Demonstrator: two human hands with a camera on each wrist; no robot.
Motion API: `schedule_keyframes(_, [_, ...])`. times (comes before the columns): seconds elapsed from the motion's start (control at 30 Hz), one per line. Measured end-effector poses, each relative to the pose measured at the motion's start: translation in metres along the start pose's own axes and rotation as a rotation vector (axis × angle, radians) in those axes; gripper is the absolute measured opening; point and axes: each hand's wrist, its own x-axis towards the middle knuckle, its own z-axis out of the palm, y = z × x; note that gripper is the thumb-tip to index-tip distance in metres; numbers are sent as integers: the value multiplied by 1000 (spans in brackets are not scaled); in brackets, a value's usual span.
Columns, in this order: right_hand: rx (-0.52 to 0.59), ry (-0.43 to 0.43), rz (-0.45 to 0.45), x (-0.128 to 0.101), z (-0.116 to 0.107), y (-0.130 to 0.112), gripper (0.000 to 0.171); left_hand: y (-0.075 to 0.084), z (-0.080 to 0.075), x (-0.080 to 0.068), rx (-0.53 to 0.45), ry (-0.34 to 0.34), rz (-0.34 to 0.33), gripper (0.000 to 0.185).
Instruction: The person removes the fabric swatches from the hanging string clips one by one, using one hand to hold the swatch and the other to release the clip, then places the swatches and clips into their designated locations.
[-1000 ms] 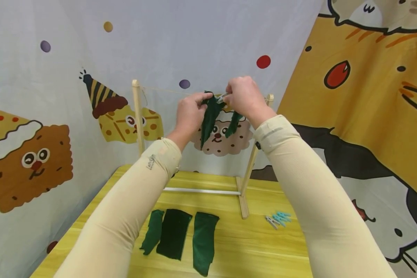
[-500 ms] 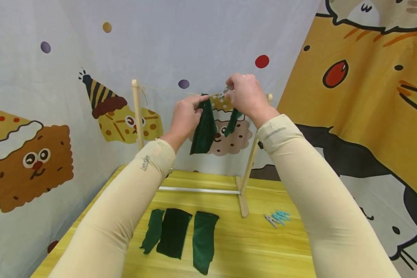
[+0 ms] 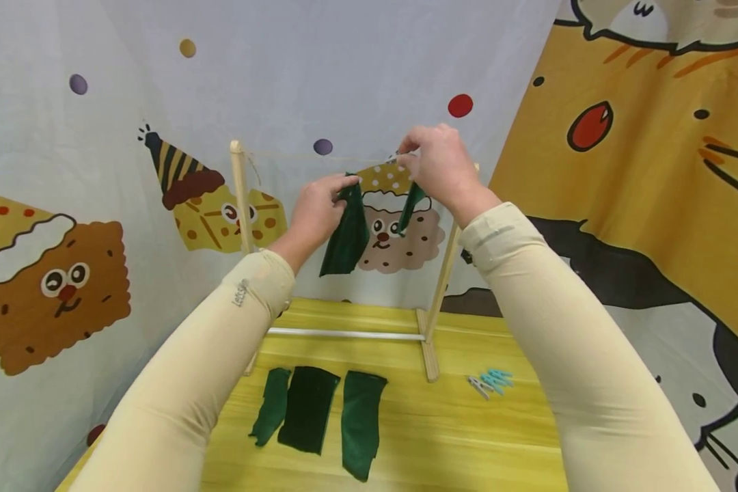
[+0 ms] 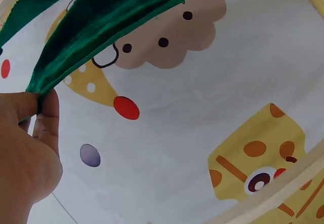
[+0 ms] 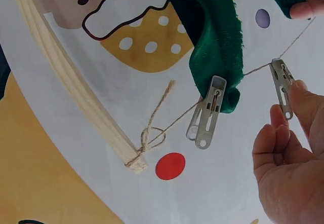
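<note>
My left hand (image 3: 316, 210) pinches a dark green cloth (image 3: 346, 239) by its top end between thumb and fingers, and the cloth hangs down from them. In the right wrist view, my right hand (image 5: 291, 163) pinches a grey clothespin (image 5: 282, 87) by its lower end. The pin's other end sits right at the thin string (image 5: 257, 70). Another green cloth (image 5: 217, 36) hangs from the string close to the right post, fixed there by a grey clothespin (image 5: 209, 112). Space shows between the cloth in my left hand and the pin in my right.
A wooden frame with a left post (image 3: 241, 198) and a right post (image 3: 444, 280) carries the string; a white bar (image 3: 350, 334) runs low across. On the yellow table lie three green cloths (image 3: 308, 410). Several blue and grey clothespins (image 3: 490, 381) lie at the right.
My left hand has moved left and slightly down with the cloth, away from the clothespin. My right hand has risen a little, still pinching the pin. The cloth now hangs more spread out.
</note>
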Motion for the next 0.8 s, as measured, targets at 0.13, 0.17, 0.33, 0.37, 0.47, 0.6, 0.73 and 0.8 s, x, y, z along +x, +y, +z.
schedule_keyframes(0.13, [-8, 38, -36, 1, 1, 1, 19, -5, -4, -5, 0, 6, -2, 50])
schedule_keyframes(0.17, [-13, 48, -47, 1, 2, 1, 19, -6, -4, -5, -3, 10, -2, 50])
schedule_keyframes(0.33, [-2, 91, -73, 0, 2, 5, 18, -11, -6, -7, -3, 15, 1, 51])
schedule_keyframes(0.37, [8, 97, -71, -1, 2, 7, 18, -12, -6, -7, -5, 12, 1, 51])
schedule_keyframes(0.47, [32, 109, -59, -7, 1, 13, 18, -15, -7, -9, 6, 1, 1, 51])
schedule_keyframes(0.6, [43, 134, -52, -25, 3, 27, 18, -22, -10, -19, 26, -33, 12, 51])
schedule_keyframes(0.73, [47, 233, -118, -57, 12, 52, 18, -39, -9, -37, 34, -101, 6, 51])
schedule_keyframes(0.8, [52, 273, -142, -77, 19, 68, 16, -49, -6, -48, 40, -140, -7, 51])
